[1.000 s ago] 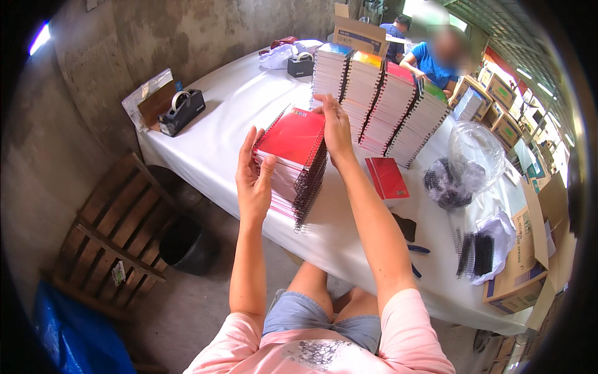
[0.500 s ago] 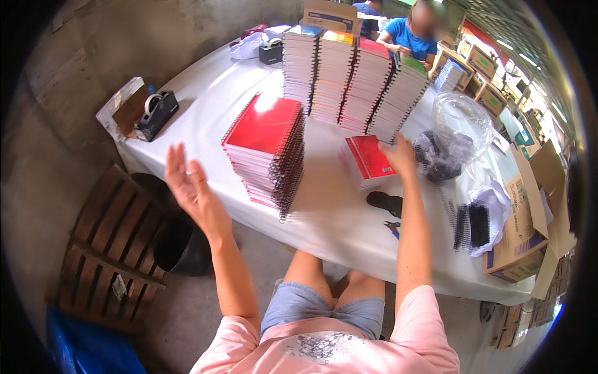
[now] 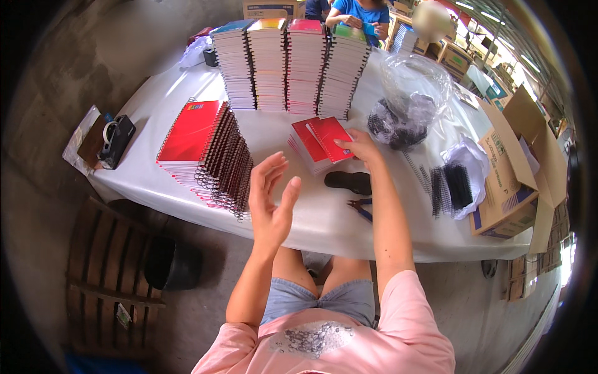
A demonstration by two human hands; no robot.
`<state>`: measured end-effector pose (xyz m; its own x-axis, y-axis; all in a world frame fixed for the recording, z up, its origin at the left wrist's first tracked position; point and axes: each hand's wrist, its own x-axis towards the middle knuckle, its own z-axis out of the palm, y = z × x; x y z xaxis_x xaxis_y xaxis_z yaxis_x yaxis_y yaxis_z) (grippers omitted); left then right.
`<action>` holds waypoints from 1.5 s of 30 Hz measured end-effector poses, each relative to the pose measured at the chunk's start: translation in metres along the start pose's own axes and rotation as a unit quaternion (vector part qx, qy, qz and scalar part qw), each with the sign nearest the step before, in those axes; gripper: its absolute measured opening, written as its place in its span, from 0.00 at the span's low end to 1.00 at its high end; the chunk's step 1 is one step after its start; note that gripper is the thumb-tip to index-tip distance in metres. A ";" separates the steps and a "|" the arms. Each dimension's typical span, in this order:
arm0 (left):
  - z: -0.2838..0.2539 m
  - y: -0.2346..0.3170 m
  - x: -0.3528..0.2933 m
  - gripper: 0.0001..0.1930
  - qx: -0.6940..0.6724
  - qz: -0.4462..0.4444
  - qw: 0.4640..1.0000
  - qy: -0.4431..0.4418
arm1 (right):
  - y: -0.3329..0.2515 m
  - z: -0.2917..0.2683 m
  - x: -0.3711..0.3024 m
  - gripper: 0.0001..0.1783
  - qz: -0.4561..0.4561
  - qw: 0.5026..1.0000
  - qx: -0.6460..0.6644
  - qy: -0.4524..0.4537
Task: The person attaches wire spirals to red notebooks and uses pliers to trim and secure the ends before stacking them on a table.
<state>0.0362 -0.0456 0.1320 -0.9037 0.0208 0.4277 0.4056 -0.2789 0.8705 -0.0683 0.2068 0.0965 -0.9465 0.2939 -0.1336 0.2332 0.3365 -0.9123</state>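
Note:
My right hand (image 3: 361, 146) grips the right edge of a red-covered booklet (image 3: 330, 138), which is raised and tilted over a small stack of red-covered booklets (image 3: 303, 149). Midway along the table's near side, my left hand (image 3: 272, 202) hangs in the air, fingers apart and nothing in it. Just left of it rises a tall pile of red spiral notebooks (image 3: 190, 134), their dark wire coils fanned out to the right. Below my right wrist lie a flat black object (image 3: 347, 182) and pliers with blue handles (image 3: 362, 209), partly behind my forearm.
Four-colour stacks of coil-bound notebooks (image 3: 286, 68) stand at the back. A plastic bag of black coils (image 3: 405, 121), loose coils on white paper (image 3: 458, 187) and an open carton (image 3: 507, 187) lie right. A tape dispenser (image 3: 116, 143) sits left. A co-worker (image 3: 364, 15) is across the table.
My view has turned to the right. The left hand has come inward past the tall red pile, and the right hand has lifted the top booklet partly off the small stack.

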 end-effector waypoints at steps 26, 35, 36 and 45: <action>-0.008 -0.067 -0.016 0.29 0.481 0.170 0.827 -0.235 | 0.093 -0.098 -0.043 0.21 -0.169 0.865 -0.443 0.165; 0.007 -0.098 -0.031 0.25 0.510 0.258 0.820 -0.024 | 0.017 0.006 -0.155 0.13 -0.321 0.932 -0.169 0.004; 0.008 -0.099 -0.032 0.25 0.510 0.263 0.819 -0.014 | 0.019 0.008 -0.157 0.13 -0.308 0.942 -0.133 -0.002; 0.012 -0.093 -0.034 0.24 0.509 0.252 0.823 -0.013 | 0.024 0.005 -0.157 0.11 -0.269 0.956 -0.082 -0.085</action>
<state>0.0311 -0.0090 0.0390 -0.5870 0.1742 0.7906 0.6451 0.6907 0.3268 0.0851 0.1639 0.0934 -0.9588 -0.1063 0.2634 -0.2783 0.5374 -0.7961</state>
